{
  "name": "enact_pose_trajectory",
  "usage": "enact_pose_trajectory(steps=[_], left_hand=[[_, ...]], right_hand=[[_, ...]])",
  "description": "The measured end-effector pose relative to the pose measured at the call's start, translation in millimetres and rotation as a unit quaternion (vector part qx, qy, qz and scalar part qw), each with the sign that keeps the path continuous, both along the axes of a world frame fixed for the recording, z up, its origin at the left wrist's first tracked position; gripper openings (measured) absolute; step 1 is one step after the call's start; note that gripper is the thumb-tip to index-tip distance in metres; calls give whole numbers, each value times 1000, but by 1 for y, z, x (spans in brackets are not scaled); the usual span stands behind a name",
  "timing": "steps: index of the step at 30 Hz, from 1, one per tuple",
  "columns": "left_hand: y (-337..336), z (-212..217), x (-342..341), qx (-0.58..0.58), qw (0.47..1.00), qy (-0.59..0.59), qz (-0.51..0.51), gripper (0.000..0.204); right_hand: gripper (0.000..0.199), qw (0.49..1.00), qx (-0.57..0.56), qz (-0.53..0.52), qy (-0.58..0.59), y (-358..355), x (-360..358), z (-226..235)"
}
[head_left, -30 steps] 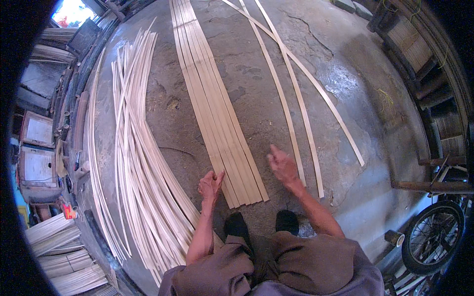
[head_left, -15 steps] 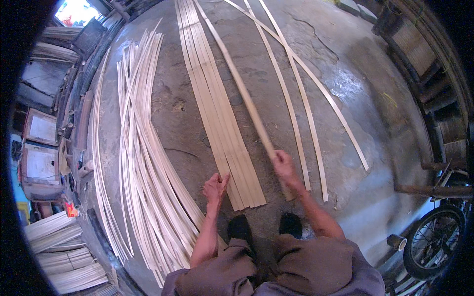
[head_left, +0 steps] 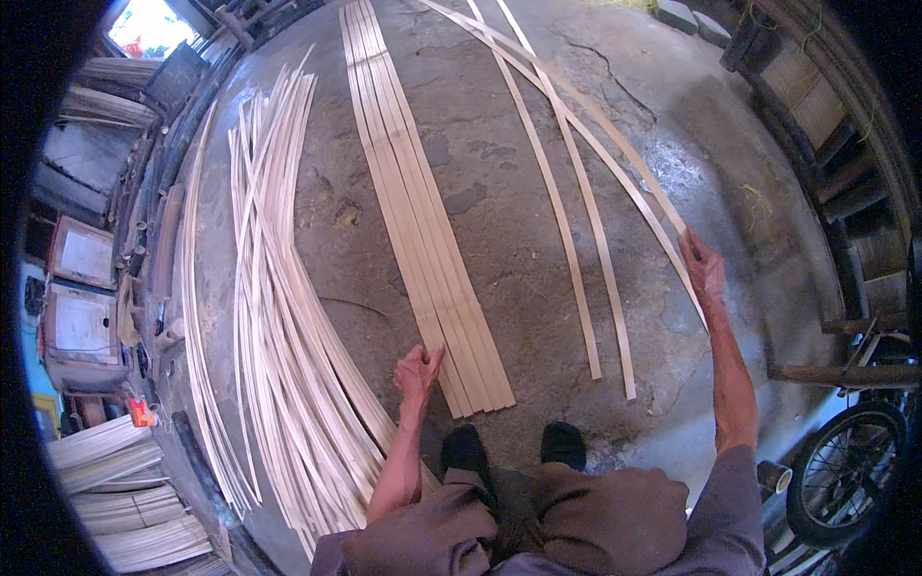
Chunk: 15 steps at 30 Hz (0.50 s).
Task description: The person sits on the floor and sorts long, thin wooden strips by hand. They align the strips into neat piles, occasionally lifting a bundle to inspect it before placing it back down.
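Out to the right, my right hand (head_left: pixel 704 264) is closed round the near end of a bamboo strip (head_left: pixel 629 144). That strip runs away to the far middle, close beside another strip (head_left: pixel 639 187) on the floor. My left hand (head_left: pixel 418 372) is curled closed at the left edge of a flat row of bamboo strips (head_left: pixel 423 216), one finger against the edge. Whether the curled fingers hold anything is hidden. The strips in the row lie side by side, near ends slightly uneven, just beyond my feet. Two more strips (head_left: pixel 554 182) (head_left: pixel 593 216) lie right of the row.
A large loose bundle of thin strips (head_left: pixel 279 288) lies on the left, with a narrower bunch (head_left: pixel 189 250) beyond it. Stacked bundles (head_left: pixel 125 499) stand at the lower left. On the right are a spoked wheel (head_left: pixel 850 475) and a short tube (head_left: pixel 773 477).
My right hand has swung to the right with the bamboo strip, carrying it from beside the flat row to beside the rightmost strip. My left hand has barely moved.
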<state>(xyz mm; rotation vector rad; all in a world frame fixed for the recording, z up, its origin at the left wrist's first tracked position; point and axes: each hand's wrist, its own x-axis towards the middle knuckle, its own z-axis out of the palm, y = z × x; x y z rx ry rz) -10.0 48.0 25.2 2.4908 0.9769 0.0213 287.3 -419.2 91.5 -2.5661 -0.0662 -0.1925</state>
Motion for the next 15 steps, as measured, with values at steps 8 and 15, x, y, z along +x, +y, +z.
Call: enact_pose_trajectory(steps=[8,15], left_hand=[[-1,5,2,-21,999,24,5,51],[0,10,-1,-45,998,30,20,55]], right_hand=[[45,998,18,-59,-18,-26,17,-2],[43,992,-99,-70,45,-40,38,-2]])
